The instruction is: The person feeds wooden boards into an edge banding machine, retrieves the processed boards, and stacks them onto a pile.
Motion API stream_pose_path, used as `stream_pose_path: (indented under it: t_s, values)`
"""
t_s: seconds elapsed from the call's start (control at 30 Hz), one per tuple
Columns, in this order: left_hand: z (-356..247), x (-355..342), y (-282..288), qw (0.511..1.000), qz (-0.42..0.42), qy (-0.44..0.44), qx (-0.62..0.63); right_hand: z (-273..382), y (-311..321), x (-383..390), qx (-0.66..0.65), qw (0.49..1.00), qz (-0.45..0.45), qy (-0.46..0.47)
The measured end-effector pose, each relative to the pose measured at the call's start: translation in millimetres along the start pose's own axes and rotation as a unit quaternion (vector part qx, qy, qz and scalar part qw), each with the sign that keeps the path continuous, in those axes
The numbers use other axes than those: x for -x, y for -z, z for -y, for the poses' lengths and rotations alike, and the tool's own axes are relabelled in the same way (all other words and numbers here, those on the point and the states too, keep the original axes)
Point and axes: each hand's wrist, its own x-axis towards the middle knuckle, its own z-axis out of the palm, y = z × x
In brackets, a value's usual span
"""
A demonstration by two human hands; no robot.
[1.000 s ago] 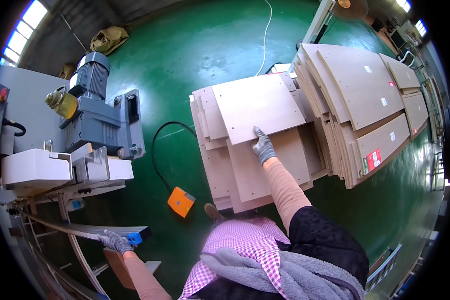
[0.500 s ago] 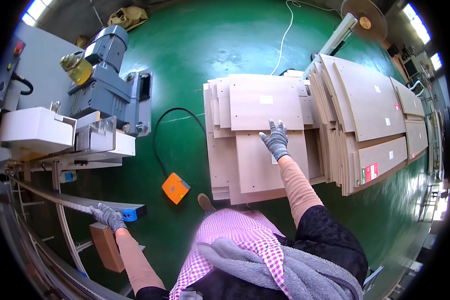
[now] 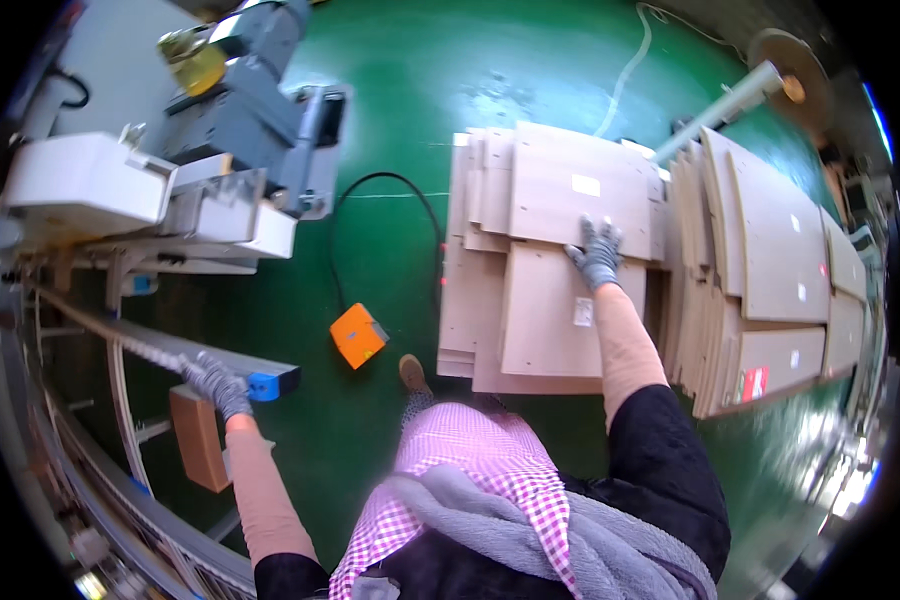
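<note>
My right hand [image 3: 598,250], in a grey glove, has its fingers spread across the near edge of an upper flat board [image 3: 578,170] where it meets the lower board [image 3: 540,320]. Both lie on a layered stack of pale brown drilled panels, some with white labels. My left hand [image 3: 215,385], also gloved, grips a metal rail [image 3: 165,345] beside its blue end piece [image 3: 268,387]. A brown block [image 3: 195,445] is under that hand.
A second, fanned stack of panels [image 3: 770,250] stands to the right. Left are a grey motor [image 3: 230,130] and a white machine housing [image 3: 85,180]. An orange foot pedal [image 3: 357,335] with black cable lies near my foot on the green floor [image 3: 410,90]. A post [image 3: 715,110] rises behind.
The view has shifted, so the stacks sit farther right and the pedal higher. My right fingers, closer together a second ago, are now spread on the boards. My left hand stays on the rail.
</note>
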Motion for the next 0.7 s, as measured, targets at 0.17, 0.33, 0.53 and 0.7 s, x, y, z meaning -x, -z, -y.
stream_pose_path:
  t_s: [0.17, 0.33, 0.53, 0.7]
  values:
    - [-2, 12, -17, 0.962, -0.002, -0.215, -0.168, -38, -20, 1, 0.023, 0.995, -0.059, 0.079]
    - [-16, 12, -6, 0.963, -0.08, -0.177, -0.187, 7, 4, 7, 0.139, 0.989, 0.032, 0.028]
    - [-19, 11, 4, 0.973, -0.11, -0.153, -0.133, 181, -34, 67, -0.169, 0.921, 0.07, 0.344]
    - [-16, 9, 11, 0.964, -0.121, -0.175, -0.158, 385, -8, 205, -0.441, 0.704, 0.462, 0.31]
